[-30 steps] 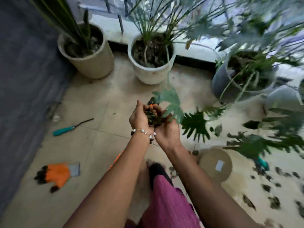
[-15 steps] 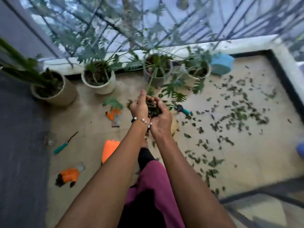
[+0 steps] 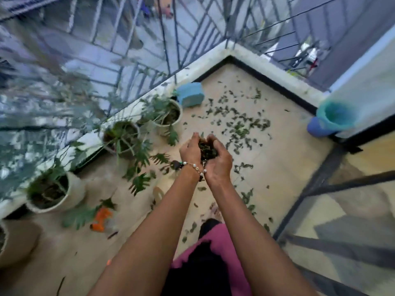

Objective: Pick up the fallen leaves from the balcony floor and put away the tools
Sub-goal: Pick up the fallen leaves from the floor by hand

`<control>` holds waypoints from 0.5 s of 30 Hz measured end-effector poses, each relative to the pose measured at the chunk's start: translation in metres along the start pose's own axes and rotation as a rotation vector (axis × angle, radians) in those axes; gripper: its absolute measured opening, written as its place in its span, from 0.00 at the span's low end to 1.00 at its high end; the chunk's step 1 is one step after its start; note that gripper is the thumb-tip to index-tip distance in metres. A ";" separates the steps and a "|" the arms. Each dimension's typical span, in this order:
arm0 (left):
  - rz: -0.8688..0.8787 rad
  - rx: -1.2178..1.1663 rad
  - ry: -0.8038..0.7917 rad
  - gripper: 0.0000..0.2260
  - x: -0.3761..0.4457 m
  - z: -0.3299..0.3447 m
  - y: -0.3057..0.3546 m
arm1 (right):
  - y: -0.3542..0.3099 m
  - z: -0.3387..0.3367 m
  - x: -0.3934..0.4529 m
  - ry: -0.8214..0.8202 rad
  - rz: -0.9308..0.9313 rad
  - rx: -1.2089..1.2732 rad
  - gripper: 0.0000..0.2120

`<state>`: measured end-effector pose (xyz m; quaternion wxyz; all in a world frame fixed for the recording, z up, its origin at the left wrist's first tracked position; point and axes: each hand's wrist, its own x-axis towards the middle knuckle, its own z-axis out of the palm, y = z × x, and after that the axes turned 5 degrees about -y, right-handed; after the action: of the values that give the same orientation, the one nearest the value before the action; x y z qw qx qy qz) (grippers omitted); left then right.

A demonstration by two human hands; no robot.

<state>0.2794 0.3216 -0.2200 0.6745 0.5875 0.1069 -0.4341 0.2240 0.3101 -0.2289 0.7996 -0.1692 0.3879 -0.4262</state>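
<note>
My left hand [image 3: 189, 149] and my right hand [image 3: 220, 158] are cupped together in front of me, holding a clump of dark green leaves [image 3: 207, 150] between the palms. A bead bracelet circles my left wrist. Many fallen leaves [image 3: 239, 124] lie scattered on the beige balcony floor beyond and to the right of my hands. An orange glove [image 3: 102, 217] lies on the floor at the left, partly under a plant leaf. A blue bin lined with a teal bag [image 3: 332, 117] stands at the far right by the doorway.
Several potted plants [image 3: 53, 190] line the left parapet under the metal railing [image 3: 171, 45]. A light blue container [image 3: 190, 97] lies near the far corner. A sliding door frame [image 3: 316, 184] runs along the right. My pink-clad leg is below.
The view has swung right, from the pots toward the balcony corner and the bin. My hands stay cupped round the leaves. The teal hand tool and the second orange glove have left the view.
</note>
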 end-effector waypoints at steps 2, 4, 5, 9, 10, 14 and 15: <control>0.014 0.048 -0.034 0.14 0.012 0.054 0.002 | -0.039 0.000 0.028 0.034 -0.060 -0.060 0.09; -0.028 0.072 -0.076 0.13 0.024 0.108 0.000 | -0.083 0.000 0.055 0.044 -0.102 -0.151 0.09; -0.054 0.069 -0.110 0.12 0.028 0.135 0.000 | -0.107 -0.001 0.067 0.038 -0.123 -0.213 0.10; -0.127 0.082 -0.200 0.09 0.045 0.231 -0.009 | -0.189 -0.016 0.120 -0.039 -0.190 -0.504 0.14; -0.139 0.089 -0.233 0.09 0.045 0.250 -0.012 | -0.202 -0.019 0.133 -0.018 -0.204 -0.547 0.14; -0.173 0.156 -0.367 0.10 0.053 0.314 -0.020 | -0.241 -0.034 0.185 0.111 -0.248 -0.344 0.12; -0.165 0.187 -0.403 0.11 0.056 0.329 -0.024 | -0.249 -0.038 0.197 0.141 -0.253 -0.264 0.12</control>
<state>0.1757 0.0062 -0.1790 0.5872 0.5381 -0.0232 -0.6043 0.1245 0.0076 -0.1973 0.6813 -0.2896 0.4710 -0.4797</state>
